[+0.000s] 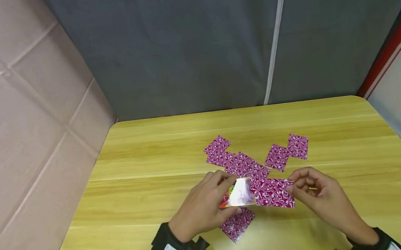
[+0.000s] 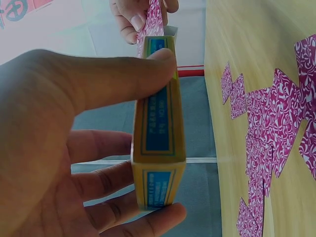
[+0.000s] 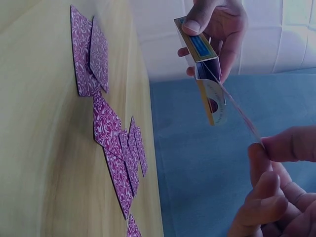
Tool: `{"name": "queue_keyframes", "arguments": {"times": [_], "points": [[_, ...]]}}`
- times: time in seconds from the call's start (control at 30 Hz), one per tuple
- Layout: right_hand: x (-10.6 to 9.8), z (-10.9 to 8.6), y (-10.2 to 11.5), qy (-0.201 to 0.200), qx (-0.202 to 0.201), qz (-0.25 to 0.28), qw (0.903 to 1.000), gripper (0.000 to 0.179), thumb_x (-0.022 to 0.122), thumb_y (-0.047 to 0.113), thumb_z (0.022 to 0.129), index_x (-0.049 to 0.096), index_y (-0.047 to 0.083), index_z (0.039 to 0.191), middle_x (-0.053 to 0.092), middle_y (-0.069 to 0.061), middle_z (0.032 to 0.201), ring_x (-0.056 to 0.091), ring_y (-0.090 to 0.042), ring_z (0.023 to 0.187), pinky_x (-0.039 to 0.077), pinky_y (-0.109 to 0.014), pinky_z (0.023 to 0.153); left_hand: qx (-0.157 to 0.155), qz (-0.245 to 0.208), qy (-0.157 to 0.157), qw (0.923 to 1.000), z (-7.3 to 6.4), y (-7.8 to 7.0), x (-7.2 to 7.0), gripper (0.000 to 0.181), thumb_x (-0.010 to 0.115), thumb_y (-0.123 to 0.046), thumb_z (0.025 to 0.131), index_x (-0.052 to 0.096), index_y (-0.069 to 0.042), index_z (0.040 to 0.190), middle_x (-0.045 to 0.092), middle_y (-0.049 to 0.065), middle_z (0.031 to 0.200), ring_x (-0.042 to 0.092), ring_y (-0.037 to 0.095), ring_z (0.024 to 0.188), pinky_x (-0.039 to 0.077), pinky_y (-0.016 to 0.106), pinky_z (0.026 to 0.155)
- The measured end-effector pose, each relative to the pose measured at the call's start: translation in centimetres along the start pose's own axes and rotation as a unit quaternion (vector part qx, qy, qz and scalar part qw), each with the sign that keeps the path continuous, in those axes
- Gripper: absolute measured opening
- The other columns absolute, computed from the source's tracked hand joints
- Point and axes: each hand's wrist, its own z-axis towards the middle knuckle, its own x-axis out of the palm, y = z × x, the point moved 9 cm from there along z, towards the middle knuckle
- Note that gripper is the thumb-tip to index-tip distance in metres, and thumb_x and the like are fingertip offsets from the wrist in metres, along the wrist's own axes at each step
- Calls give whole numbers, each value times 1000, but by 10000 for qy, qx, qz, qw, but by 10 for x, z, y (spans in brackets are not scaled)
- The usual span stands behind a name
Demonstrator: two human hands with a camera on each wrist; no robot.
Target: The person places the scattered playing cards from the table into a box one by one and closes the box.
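Note:
My left hand grips a small card box between thumb and fingers above the table. The box has gold edges and blue printed panels, as the left wrist view shows on the box's narrow side. Its end facing my right hand is uncovered, and the end flap hangs out. Thumb and forefinger of my right hand pinch the outer edge of a purple-and-white patterned playing card. The card's other end reaches the box's mouth; how far it goes inside is hidden.
Several patterned cards lie overlapping on the wooden table beyond the box. Two cards touch at the back right. Another card lies below my left hand. A grey curtain stands behind the table.

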Motion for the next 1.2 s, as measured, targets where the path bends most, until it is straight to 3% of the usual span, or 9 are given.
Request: {"name": "queue_keyframes", "arguments": {"times": [0.2, 0.47, 0.63, 0.87, 1.2], "points": [[-1, 3, -2, -112, 86, -356, 9993, 22, 67, 16, 81, 61, 13, 101, 64, -1, 80, 57, -13, 62, 43, -24, 46, 10, 0, 4, 10000, -1, 0, 1, 68, 67, -46, 75, 47, -13, 131, 47, -3, 115, 44, 8, 99, 45, 21, 77], [-5, 7, 7, -310, -159, -482, 9982, 20, 68, 13, 80, 62, 14, 99, 64, 1, 77, 57, -12, 60, 44, -22, 46, 20, -3, -20, 10000, 0, 1, -1, 67, 66, -46, 76, 47, -13, 131, 47, -3, 118, 44, 8, 100, 45, 21, 78], [-5, 5, 8, -283, 169, -336, 9989, 20, 67, 13, 81, 62, 10, 100, 65, -3, 78, 59, -15, 63, 46, -23, 48, -17, 4, -8, 10000, 0, 2, -1, 67, 67, -46, 76, 47, -13, 130, 47, -3, 118, 45, 9, 102, 45, 23, 79], [-5, 3, 2, -267, 155, -28, 9995, 21, 65, 16, 82, 61, 11, 102, 65, -4, 80, 60, -15, 67, 48, -25, 49, 6, 50, -91, 9999, 0, 2, -2, 67, 66, -46, 76, 48, -12, 130, 48, -2, 117, 45, 9, 100, 45, 21, 76], [-4, 1, -10, -139, 395, 277, 9987, 22, 62, 23, 85, 59, 14, 104, 65, -2, 83, 62, -15, 75, 52, -28, 62, -82, 15, -34, 10000, -1, 4, 0, 67, 64, -48, 77, 47, -12, 131, 47, -2, 118, 43, 8, 97, 44, 18, 72]]}}
